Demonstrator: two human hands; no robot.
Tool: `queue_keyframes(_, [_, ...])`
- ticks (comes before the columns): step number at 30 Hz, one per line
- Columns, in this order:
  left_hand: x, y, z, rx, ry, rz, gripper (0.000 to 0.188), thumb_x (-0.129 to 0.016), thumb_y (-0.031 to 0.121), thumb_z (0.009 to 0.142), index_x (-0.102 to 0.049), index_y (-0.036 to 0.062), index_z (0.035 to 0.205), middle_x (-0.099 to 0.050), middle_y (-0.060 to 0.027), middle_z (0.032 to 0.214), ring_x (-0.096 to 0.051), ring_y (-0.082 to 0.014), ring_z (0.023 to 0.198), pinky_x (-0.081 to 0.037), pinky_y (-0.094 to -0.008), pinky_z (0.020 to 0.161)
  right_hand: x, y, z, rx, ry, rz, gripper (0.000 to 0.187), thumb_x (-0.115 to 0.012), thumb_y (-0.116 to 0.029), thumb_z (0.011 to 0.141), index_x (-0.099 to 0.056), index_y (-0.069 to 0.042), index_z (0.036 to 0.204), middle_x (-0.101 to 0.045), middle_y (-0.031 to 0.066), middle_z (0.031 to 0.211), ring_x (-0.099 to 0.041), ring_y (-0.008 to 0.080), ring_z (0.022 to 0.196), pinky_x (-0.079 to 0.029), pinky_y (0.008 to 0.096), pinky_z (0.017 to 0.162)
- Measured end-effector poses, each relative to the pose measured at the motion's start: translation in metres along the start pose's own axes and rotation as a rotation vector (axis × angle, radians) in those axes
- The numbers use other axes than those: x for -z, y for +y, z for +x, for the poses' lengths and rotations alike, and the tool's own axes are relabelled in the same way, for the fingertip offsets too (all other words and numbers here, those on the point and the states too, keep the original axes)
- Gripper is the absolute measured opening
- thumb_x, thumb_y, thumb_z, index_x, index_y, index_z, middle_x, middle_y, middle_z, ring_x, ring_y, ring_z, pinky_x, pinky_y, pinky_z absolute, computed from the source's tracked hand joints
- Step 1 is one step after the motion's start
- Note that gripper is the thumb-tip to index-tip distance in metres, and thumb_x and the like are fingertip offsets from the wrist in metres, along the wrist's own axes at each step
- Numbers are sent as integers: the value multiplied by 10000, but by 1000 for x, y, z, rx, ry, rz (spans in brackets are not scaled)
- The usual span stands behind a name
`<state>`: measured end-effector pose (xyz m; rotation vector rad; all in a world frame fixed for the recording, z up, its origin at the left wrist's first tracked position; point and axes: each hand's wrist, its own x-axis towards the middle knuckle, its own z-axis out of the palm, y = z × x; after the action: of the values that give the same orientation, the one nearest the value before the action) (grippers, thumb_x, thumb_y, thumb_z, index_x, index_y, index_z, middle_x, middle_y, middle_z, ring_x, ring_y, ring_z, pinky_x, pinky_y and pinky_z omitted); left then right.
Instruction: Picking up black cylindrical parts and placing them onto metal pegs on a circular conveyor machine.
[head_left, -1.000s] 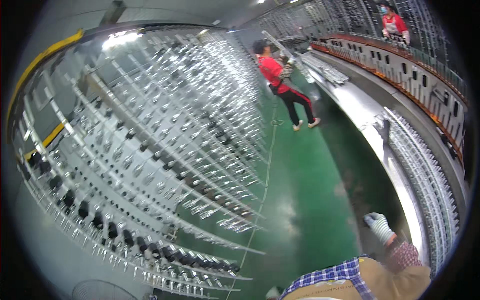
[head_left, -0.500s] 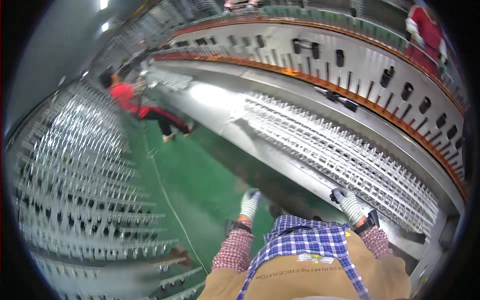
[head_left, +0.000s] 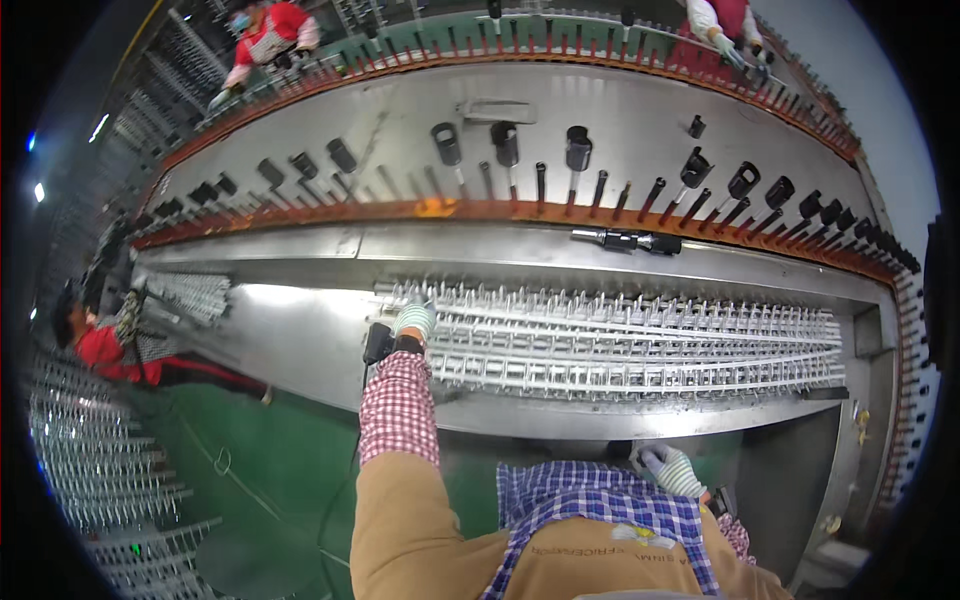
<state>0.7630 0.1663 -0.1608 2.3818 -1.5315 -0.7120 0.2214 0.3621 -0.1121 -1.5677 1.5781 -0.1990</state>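
Observation:
My left hand, in a striped glove, reaches to the left end of a stack of long pronged metal racks. Its fingertips blend into the bright metal, so whether they grip a rack is hard to make out. My right hand, gloved in grey and stripes, hangs low by my apron, just below the table's front edge. Its fingers bend loosely and point left, with nothing visible in them. The racks lie side by side along the steel table.
Behind the table runs a conveyor with an orange rail and upright pegs, some carrying black cylinders. A dark tool with a metal tip lies before it. Co-workers stand at far left, far right and left. Hanging racks fill the lower left.
My view has swung round to face the table squarely. My left hand has gone from beside my body out to the racks. My right hand has moved off the table edge, closer to me.

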Motion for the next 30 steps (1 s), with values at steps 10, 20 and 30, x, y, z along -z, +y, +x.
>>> queue_keyframes(10, [-15,-65,22,-218,639,233,385,-498,242,728,-553,2,1024,-600,-215,892,-568,-401,825,-466,-425,706,-31,-42,8,-132,193,203,357,-497,-308,830,-590,22,929,-628,114,819,-601,199,771,-460,319,707])
queue_keyframes(20, [57,5,-200,-71,636,-381,266,-575,166,788,-545,-32,963,-594,-99,812,-547,-168,749,-447,-278,703,66,8,124,-101,640,2112,453,-430,-470,841,-372,-107,1105,-470,82,924,-465,280,894,-351,497,869])
queue_keyframes(30, [42,32,-323,-23,471,-587,135,-561,122,813,-526,9,878,-559,-97,766,-505,-153,655,-437,-282,574,82,42,17,-21,514,2123,637,-385,-629,777,-431,-26,976,-487,110,757,-497,280,688,-433,514,639])
